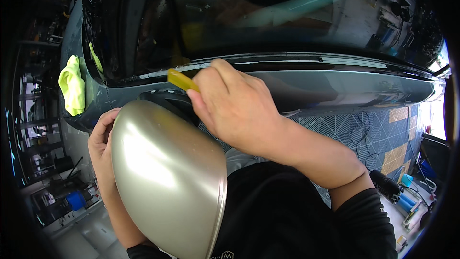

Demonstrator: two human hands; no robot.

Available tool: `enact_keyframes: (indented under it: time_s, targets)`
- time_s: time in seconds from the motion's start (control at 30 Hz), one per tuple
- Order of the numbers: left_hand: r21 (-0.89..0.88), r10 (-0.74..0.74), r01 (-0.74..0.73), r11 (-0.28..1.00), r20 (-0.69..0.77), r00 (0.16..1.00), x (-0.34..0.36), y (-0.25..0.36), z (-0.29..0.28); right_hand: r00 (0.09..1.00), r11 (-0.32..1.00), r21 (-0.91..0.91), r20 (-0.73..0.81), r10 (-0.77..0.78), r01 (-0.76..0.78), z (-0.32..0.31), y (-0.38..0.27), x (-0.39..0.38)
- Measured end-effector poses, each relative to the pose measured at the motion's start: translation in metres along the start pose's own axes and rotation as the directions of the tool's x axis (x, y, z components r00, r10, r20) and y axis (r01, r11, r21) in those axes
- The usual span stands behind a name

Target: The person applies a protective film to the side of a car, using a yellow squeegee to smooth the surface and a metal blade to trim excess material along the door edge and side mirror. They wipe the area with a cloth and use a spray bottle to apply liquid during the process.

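My right hand (pixel 235 105) grips a small yellow squeegee (pixel 181 79) and holds its tip against the lower edge of a dark car window (pixel 268 14). My left hand (pixel 101 144) holds the edge of a rounded, glossy champagne-coloured panel (pixel 167 177), which looks like a mirror cover, in front of my body. The panel hides most of my left palm and part of the car door below the squeegee.
A yellow-green cloth (pixel 72 84) hangs on the grey-blue car body (pixel 335 86) at the left. Blue and yellow floor tiles (pixel 388 139) with cables lie at the right. A black cylindrical tool (pixel 385 185) and small containers sit at the lower right.
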State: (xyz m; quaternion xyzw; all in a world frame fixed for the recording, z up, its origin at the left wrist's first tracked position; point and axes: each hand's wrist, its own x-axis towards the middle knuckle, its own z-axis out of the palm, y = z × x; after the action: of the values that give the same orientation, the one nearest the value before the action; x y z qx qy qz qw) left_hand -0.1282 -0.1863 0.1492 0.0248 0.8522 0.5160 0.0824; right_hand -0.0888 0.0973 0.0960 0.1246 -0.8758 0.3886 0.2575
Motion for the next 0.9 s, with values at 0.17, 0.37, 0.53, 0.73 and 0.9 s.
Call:
enact_keyframes:
  time_s: [0.17,0.37,0.53,0.73,0.9]
  targets:
    - [0.337,0.310,-0.318,0.886,0.080,0.947,0.020,0.029,0.009,0.997,0.975,0.217,-0.052,0.053,-0.040,-0.032,0.006,-0.009]
    - [0.471,0.153,-0.321,0.822,0.359,0.921,0.071,0.100,0.028,0.971,0.985,0.050,-0.163,0.174,-0.168,-0.021,0.015,-0.070]
    - [0.274,-0.395,0.327,0.904,0.245,0.886,0.068,0.104,0.050,0.954,0.977,0.146,-0.233,0.187,-0.155,-0.006,0.008,-0.070]
    - [0.223,-0.502,0.465,0.857,0.155,0.851,0.077,0.097,0.059,0.912,0.786,0.471,0.122,0.391,-0.400,-0.043,0.011,-0.078]
    - [0.169,-0.481,0.460,0.871,0.115,0.869,0.080,0.079,0.054,1.000,0.970,0.240,0.008,-0.026,0.023,-0.074,0.018,-0.057]
